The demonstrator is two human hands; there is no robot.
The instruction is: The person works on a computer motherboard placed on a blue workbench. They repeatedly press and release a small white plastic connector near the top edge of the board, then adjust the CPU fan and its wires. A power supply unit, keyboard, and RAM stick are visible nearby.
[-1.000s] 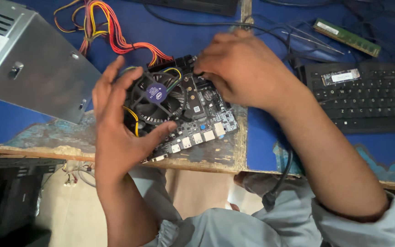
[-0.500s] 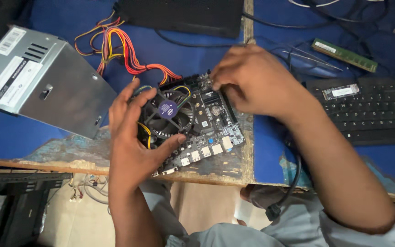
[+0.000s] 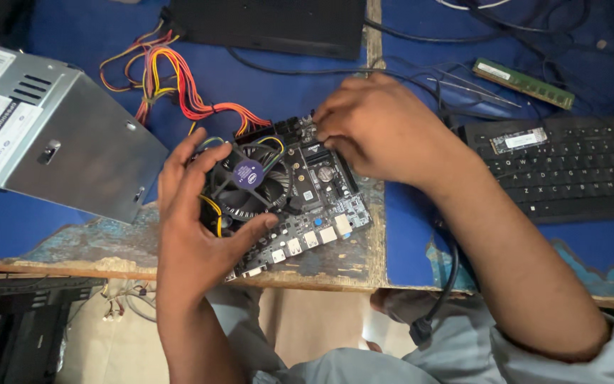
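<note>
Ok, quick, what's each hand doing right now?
Left hand: open, fingers wrapped around the cooler fan on the circuit board.
Right hand: fingers curled on the board's far edge; grip cannot be told.

**Bare forearms, pale grey-blue clothing**

The left hand (image 3: 193,235) and right hand (image 3: 385,135) are bare, with no gloves, rings or watch showing. Both forearms are uncovered. A pale grey-blue sleeve (image 3: 570,355) is pushed up near the right elbow, and creased fabric of the same colour covers the lap below.
</note>
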